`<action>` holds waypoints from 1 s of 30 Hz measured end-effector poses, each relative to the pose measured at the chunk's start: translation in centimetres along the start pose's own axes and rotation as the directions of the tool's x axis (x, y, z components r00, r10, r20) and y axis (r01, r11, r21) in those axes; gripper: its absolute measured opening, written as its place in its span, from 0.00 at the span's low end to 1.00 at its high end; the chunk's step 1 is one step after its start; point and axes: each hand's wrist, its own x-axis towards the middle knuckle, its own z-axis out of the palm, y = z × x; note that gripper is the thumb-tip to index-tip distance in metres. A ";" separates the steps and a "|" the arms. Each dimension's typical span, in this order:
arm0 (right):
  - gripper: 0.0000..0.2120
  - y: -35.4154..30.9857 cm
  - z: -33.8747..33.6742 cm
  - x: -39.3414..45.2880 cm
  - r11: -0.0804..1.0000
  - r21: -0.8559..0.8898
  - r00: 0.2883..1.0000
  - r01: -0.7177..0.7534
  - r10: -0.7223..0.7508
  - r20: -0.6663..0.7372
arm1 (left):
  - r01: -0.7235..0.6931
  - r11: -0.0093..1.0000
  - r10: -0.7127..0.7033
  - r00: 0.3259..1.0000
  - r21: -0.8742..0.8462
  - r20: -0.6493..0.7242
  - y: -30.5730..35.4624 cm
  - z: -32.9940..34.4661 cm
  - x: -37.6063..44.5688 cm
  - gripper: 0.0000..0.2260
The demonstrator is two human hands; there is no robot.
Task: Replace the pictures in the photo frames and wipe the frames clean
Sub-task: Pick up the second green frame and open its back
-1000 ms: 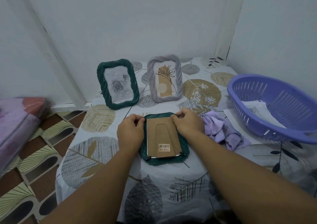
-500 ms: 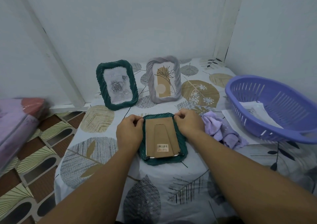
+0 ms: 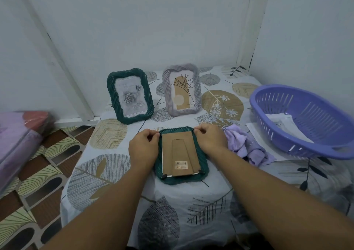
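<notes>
— Which frame lies between the fingers?
— The dark green rope-textured photo frame lying face down [image 3: 181, 179], its brown cardboard backing with barcode sticker [image 3: 180, 155] upward; the fingers [image 3: 153, 134] pinch its far corners.
— And beyond the fingers?
— A matching dark green rope-textured frame with a grey rose picture [image 3: 130, 96] stands upright, tilted back; just beside it, a pale lilac twisted frame with a tan botanical print [image 3: 182, 90], also upright.
— The cloth?
— A crumpled lilac wiping cloth [image 3: 247, 147], just right of the right-hand fingers.

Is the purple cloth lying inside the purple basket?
No, the purple cloth lies on the tablecloth between the face-down green frame and the basket, outside its rim.
</notes>
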 end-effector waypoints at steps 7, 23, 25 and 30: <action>0.17 0.0 -1.2 -1.6 0.986 -0.121 0.994 0.112 -0.109 0.030 | 0.049 0.997 -0.059 0.978 0.052 0.201 0.7 -2.7 1.3 0.07; 0.10 0.4 -2.1 -2.3 0.965 -0.227 0.991 0.130 -0.126 0.034 | -0.008 0.982 -0.046 0.958 0.188 0.283 0.2 -3.7 -0.5 0.07; 0.08 0.8 -2.0 -2.7 0.974 -0.141 0.984 0.175 -0.171 0.040 | -0.038 0.995 0.013 0.968 0.092 0.252 -0.1 -3.8 -1.7 0.07; 0.05 1.9 -2.1 -4.5 0.944 -0.064 0.947 0.322 -0.322 0.020 | -0.226 0.960 0.260 0.939 -0.164 0.226 -2.3 -4.8 -4.7 0.06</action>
